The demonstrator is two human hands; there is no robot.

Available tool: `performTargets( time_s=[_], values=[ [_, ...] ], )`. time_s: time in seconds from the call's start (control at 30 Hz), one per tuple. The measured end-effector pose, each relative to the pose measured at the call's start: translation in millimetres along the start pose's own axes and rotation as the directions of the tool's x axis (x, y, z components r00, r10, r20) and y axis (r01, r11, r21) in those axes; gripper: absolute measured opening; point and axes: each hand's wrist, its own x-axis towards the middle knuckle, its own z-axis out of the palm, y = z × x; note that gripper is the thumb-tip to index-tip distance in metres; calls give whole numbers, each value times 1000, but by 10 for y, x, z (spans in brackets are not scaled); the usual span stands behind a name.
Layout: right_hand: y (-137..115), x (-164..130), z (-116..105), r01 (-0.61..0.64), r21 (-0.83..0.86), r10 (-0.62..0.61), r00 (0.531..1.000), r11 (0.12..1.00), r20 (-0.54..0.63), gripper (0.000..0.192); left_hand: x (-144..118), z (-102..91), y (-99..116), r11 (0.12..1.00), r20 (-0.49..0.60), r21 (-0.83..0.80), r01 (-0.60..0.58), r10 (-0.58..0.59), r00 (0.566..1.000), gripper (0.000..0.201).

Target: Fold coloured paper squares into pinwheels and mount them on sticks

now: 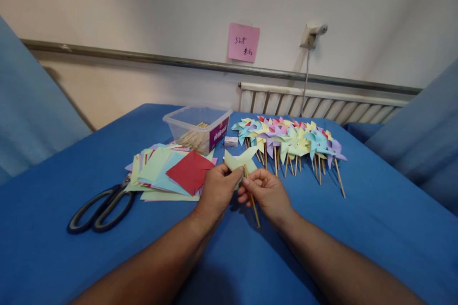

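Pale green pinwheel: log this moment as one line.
left hand: gripping pinwheel | right hand: pinching stick | scissors: handles beside papers

- One head camera, perched above the near side of the blue cloth (pixel 46 209), facing forward and steeply enough downward!
- Close in, mid-frame, left hand (pixel 216 188) and right hand (pixel 267 195), seen from behind!
- Wide sweep beyond: wall (pixel 161 9) up top, farthest off, its metal rail (pixel 171 61) slanting down rightward!
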Motion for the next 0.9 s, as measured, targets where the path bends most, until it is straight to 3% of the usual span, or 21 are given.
performTargets(
  time_s=[0.53, 0.73, 0.9],
  values=[
    [14, -1, -7, 41, -39, -41, 999, 998, -5, 44, 18, -14, -2, 1000, -7, -12, -17, 17, 1000, 27],
    [6, -1, -18, 9, -33, -8, 1000, 999, 19, 41, 19, -18, -19, 999, 25, -42, 13, -12, 1000, 29],
    [21, -4, -16, -22, -9, 23, 998, 1000, 58, 42, -6, -9, 4, 999, -5, -10, -33, 33, 999, 23]
  ],
)
